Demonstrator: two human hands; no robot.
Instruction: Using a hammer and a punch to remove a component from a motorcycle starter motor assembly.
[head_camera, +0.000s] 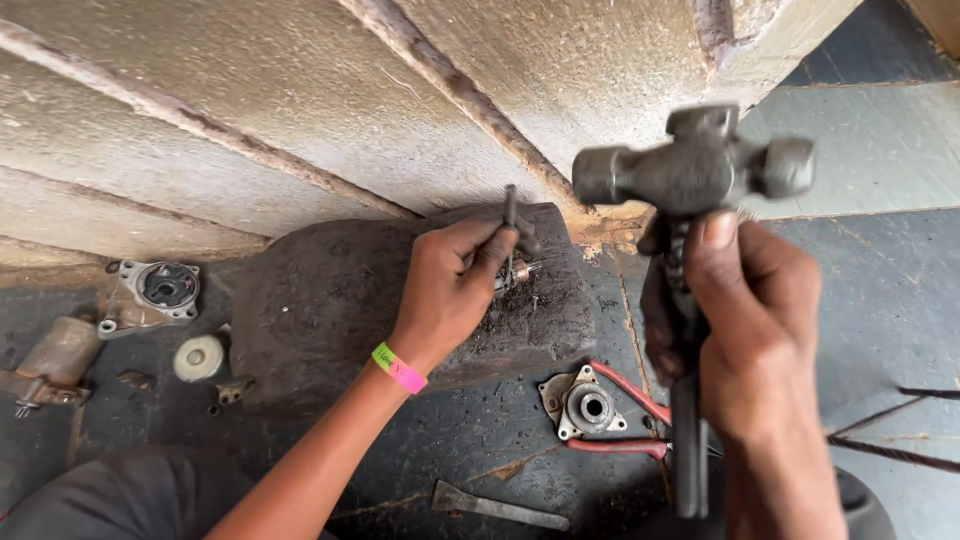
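Note:
My left hand (452, 288) grips a thin metal punch (509, 210), held upright on a small metal part (520, 271) that rests on a dark stone block (330, 300). A green and pink band circles that wrist. My right hand (745, 320) is closed around the handle of a steel hammer (695, 172), raised in the air to the right of the block, with the hammer head above and right of the punch.
On the dark floor lie a metal housing (583, 404) and red-handled pliers (625, 420) in front of the block, a flat chisel (497, 508) nearer me, a motor cover (160, 290), a white disc (198, 357) and a cylindrical part (50, 360) at left. A concrete wall (300, 110) rises behind.

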